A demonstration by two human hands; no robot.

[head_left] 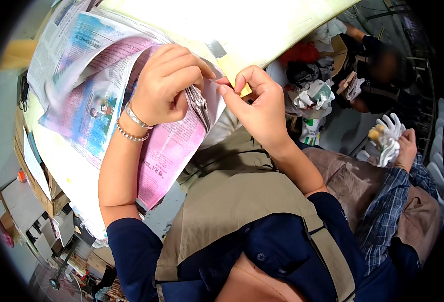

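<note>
A stack of printed newspapers (174, 143) with pink and blue pages lies over the left part of the pale yellow table (262, 25), its top sheets curling up. My left hand (169, 83) is closed, fingers curled over the right edge of the papers, whose folded layers show below the knuckles. Close against its fingertips, my right hand (257, 98) has thumb and index finger bent around a narrow yellow strip (228, 68) at the table's near edge. The fingers partly hide the strip's lower end. A short grey piece (215, 49) lies just beyond it.
At right, a person's hand (408, 148) holds white gloves (389, 138). Beyond, another person in dark clothing holds papers (351, 86) beside a heap of bags and crumpled white material (315, 95). Cardboard boxes (51, 201) and a fan (55, 283) stand at lower left.
</note>
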